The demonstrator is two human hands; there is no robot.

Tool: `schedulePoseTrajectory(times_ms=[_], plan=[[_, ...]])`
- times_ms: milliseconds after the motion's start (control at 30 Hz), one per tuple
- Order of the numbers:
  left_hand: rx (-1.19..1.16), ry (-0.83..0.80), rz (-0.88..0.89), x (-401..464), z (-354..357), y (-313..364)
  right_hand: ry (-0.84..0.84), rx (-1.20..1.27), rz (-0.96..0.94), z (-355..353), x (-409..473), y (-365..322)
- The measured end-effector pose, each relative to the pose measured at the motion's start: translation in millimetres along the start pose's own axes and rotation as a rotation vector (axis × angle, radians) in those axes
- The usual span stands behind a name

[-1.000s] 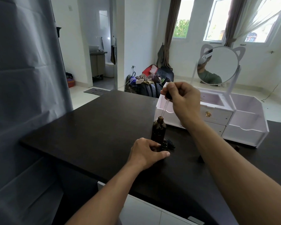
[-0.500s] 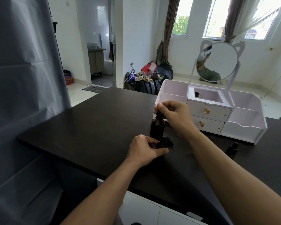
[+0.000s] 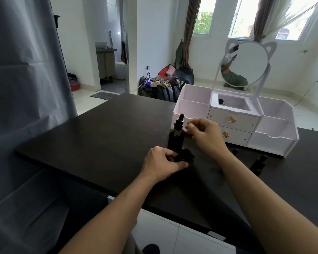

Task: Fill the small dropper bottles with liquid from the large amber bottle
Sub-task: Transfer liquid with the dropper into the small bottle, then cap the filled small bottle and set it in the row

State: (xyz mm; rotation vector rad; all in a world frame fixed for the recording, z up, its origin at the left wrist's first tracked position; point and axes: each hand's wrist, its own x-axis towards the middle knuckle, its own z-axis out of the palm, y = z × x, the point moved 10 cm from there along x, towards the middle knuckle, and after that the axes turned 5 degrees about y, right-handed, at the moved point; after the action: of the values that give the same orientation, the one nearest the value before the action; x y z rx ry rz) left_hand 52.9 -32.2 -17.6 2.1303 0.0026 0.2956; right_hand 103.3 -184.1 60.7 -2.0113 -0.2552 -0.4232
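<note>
The large amber bottle (image 3: 176, 138) stands upright at the middle of the black table (image 3: 106, 132), with its black dropper cap (image 3: 180, 121) seated in the neck. My left hand (image 3: 162, 165) grips a small dark dropper bottle (image 3: 181, 157) on the table right in front of the amber bottle; my fingers hide most of it. My right hand (image 3: 205, 134) hovers just right of the dropper cap, fingers loosely curled and holding nothing. Another small dropper bottle (image 3: 258, 164) stands to the right, beyond my right forearm.
A white organiser (image 3: 272, 142) with drawers and a cat-ear mirror (image 3: 244, 63) sits at the back right of the table. A small dark cap (image 3: 234, 152) lies near it. The table's near edge drops to a tiled floor; a grey sheet hangs at left.
My right hand lowered the dropper into the amber bottle's neck, let go of it, and moved slightly right. My left hand stayed on the small bottle.
</note>
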Motion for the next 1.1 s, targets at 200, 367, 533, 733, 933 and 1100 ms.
schedulePoseTrajectory(times_ms=[200, 367, 533, 733, 933, 1100], plan=[[0.014, 0.054, 0.042, 2.1, 0.2, 0.0, -0.144, -0.341, 0.020, 8.9, -19.4, 35.9], [0.034, 0.040, 0.041, 2.9, 1.7, -0.1, -0.162, -0.436, 0.034, 13.3, -24.6, 42.4], [0.062, 0.025, 0.041, 1.7, 2.2, 1.7, -0.129, -0.453, 0.014, 5.7, -26.9, 38.2], [0.053, 0.015, 0.037, 1.6, 2.2, 0.9, 0.031, -0.406, -0.041, -33.8, -28.2, 3.5], [0.027, 0.001, 0.024, 2.3, 2.3, -0.6, -0.040, -0.353, -0.111, -57.2, -30.4, -37.6], [-0.009, 0.012, 0.015, 0.2, 0.0, 1.1, -0.181, -0.355, -0.210, -41.3, -33.2, -57.7]])
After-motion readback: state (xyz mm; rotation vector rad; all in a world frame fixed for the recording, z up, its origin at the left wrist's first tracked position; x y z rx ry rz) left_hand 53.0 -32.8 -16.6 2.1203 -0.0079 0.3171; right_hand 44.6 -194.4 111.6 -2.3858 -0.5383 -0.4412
